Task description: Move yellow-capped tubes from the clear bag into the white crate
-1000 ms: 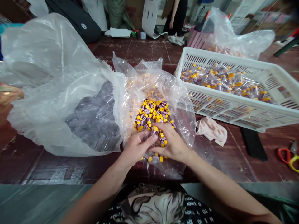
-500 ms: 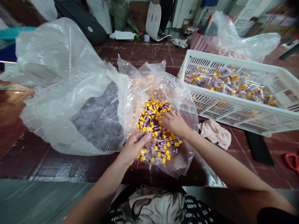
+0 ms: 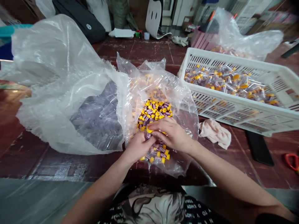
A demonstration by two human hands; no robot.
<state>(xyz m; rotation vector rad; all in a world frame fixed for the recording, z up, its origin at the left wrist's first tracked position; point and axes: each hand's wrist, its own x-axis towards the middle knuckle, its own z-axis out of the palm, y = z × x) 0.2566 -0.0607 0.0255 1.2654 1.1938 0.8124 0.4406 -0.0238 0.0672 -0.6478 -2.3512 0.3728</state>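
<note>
Over the open clear plastic bag [image 3: 182, 123], my two hands meet. My left hand [image 3: 137, 146] is closed around a small yellow-capped container [image 3: 149, 130], its lower part mostly hidden by the fingers. My right hand [image 3: 171, 133] has its fingers bent over, with thumb and forefinger at the yellow cap. Beneath and behind the hands lie many small purple-patterned pieces with yellow caps [image 3: 154, 109]. Left of them, a large whitish plastic sack [image 3: 53, 118] lies open, showing many clear plastic pieces [image 3: 98, 118].
A white slotted basket [image 3: 233, 99] at the right holds clear packed pieces with yellow caps [image 3: 224, 81]. Before it lie a pink cloth [image 3: 216, 133], a black phone-like slab [image 3: 259, 147] and red-handled scissors [image 3: 291, 161]. Another filled clear bag [image 3: 247, 42] stands behind the basket.
My right hand has moved down and left from the pile of yellow-capped pieces to the container in my left hand. Its fingers have closed at the cap.
</note>
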